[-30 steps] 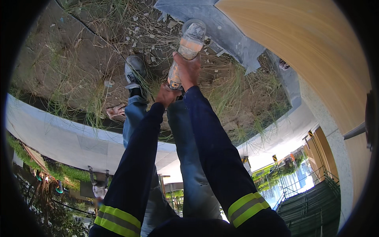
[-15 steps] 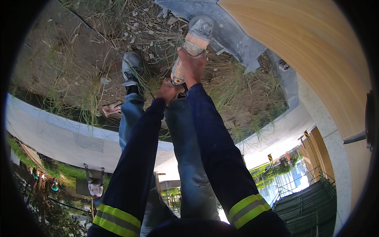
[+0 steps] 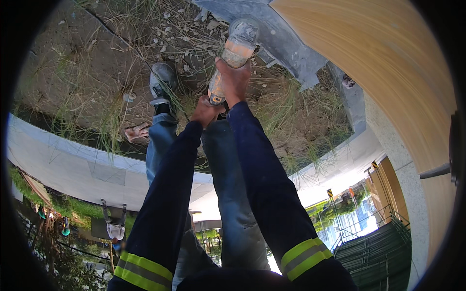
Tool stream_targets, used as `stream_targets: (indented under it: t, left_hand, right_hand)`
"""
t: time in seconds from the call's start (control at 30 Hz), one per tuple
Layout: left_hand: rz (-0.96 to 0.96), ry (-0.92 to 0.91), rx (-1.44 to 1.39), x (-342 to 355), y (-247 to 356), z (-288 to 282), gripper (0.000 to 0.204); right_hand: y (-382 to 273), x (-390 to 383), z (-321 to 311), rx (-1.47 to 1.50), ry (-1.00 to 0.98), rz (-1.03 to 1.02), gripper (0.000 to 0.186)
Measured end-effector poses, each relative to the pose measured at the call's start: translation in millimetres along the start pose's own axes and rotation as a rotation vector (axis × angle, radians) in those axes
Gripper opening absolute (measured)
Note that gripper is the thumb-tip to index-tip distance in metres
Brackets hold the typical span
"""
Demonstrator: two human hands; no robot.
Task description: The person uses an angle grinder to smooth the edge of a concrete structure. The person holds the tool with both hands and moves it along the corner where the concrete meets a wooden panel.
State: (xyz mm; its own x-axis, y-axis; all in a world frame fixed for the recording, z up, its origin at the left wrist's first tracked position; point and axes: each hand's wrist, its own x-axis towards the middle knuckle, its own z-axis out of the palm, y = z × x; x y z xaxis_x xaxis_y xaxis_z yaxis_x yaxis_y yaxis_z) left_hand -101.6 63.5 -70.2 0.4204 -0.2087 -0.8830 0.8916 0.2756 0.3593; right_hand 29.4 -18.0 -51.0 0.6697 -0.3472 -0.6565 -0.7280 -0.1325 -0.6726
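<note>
Both hands are closed on one dusty orange power tool (image 3: 237, 50). Its middle is wrapped by the right hand (image 3: 235, 80), and its back end is held by the left hand (image 3: 206, 111), though most of the left fingers are hidden. The round front of the tool is held over the lower edge of the grey slab (image 3: 287, 44), nearer the slab's left end than its right corner; whether the slab is touched cannot be told. Since a second ago, that front has been moved to the right along the edge, then a tiny bit back. So the tool is kept at the slab, over a slightly different spot, and has not been let go by either hand. Stone bits (image 3: 163, 48) are strewn on the dirt ground (image 3: 80, 77), where a shoe (image 3: 163, 76) is also planted. Near the ground's bottom edge, a crumpled pale thing (image 3: 137, 132) can be seen.
</note>
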Motion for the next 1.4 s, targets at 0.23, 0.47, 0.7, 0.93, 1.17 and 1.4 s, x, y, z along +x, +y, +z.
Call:
stream_targets:
  t: [0.23,0.47,0.7,0.93,1.17,1.4]
  left_hand:
    - [-0.04,-0.008,0.106,-14.9,9.8,2.5,0.02]
    - [-0.034,0.012,0.06,-5.4,-0.3,-3.9,0.022]
    - [-0.019,-0.021,0.165,-21.8,4.9,0.8,0.022]
    - [-0.032,0.041,0.067,-9.8,-0.9,-9.6,0.021]
    - [0.002,0.165,0.028,-28.1,2.6,-22.1,0.023]
    - [-0.021,0.194,0.112,-42.1,16.7,-28.3,0.024]
  right_hand:
    - [0.4,-8.3,-9.7,0.096,0.047,0.066,0.059]
    - [4.8,-2.7,0.3,0.034,-0.045,-0.028,0.06]
    - [17.4,-11.8,-10.5,0.115,0.069,0.076,0.061]
    - [-0.4,-9.3,4.5,0.076,-0.059,0.041,0.063]
    - [21.2,-14.4,30.6,0.078,-0.11,0.015,0.061]
    - [17.8,-26.8,36.4,0.122,-0.082,0.014,0.053]
